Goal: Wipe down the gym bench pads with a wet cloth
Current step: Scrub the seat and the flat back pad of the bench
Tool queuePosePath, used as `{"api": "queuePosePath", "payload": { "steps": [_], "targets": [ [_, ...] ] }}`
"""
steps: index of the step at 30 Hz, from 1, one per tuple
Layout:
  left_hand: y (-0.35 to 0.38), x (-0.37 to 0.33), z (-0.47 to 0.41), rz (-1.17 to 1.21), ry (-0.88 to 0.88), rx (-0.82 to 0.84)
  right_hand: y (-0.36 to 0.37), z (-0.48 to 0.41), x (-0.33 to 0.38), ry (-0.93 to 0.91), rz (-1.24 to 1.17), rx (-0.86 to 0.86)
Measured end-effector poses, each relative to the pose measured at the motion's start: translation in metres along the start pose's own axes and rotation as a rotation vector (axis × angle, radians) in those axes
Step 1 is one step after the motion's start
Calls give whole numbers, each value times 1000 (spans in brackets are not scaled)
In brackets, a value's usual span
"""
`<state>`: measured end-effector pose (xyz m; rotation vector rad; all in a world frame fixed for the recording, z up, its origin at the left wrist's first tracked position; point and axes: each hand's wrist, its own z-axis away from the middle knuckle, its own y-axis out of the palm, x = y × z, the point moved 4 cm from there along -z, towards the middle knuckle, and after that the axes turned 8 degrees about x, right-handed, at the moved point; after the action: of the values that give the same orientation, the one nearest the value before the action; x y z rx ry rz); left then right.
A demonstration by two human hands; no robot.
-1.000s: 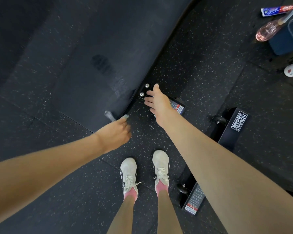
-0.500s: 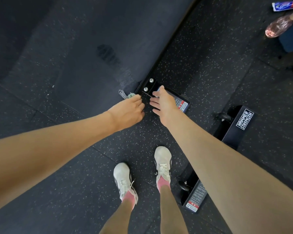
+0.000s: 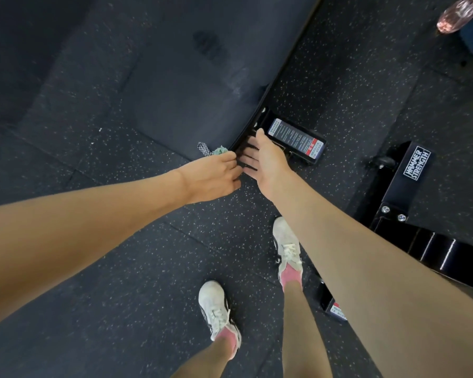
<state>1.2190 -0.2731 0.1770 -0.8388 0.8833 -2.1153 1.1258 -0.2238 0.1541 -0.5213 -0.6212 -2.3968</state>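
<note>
The black bench pad (image 3: 191, 77) fills the upper middle, with a faint wet patch near its near end. My left hand (image 3: 210, 178) is at the pad's near corner and grips a small cloth (image 3: 212, 150), green with a checkered edge, which sticks out past my knuckles. My right hand (image 3: 265, 156) is just to the right of it, fingers straight and spread, over the bench's black frame bracket under the pad's end. The two hands almost touch.
A black frame plate with a label sticker (image 3: 295, 139) sits right of my right hand. A bench foot marked "Hammer Strength" (image 3: 417, 165) lies at right. A pink bottle (image 3: 459, 12) is at top right. My feet in white shoes (image 3: 216, 309) stand on speckled rubber floor.
My left hand has carried the cloth rightward along the pad's end to its corner beside my right hand. The view has shifted; my left foot stepped back.
</note>
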Motion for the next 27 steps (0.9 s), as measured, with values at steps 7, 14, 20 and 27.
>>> {"api": "queuePosePath", "payload": {
  "steps": [7, 14, 20, 27],
  "targets": [
    [70, -21, 106, 321, -251, 45, 20, 10, -17, -61, 146, -253],
    [51, -56, 89, 1816, -1444, -355, 41, 23, 1, -338, 747, -576],
    [13, -56, 19, 2522, -1778, -1099, 75, 20, 17, -618, 1416, -555],
    [29, -27, 26, 2220, -2325, -1307, 103, -1, 27, -782, 1603, -484]
  ]
}}
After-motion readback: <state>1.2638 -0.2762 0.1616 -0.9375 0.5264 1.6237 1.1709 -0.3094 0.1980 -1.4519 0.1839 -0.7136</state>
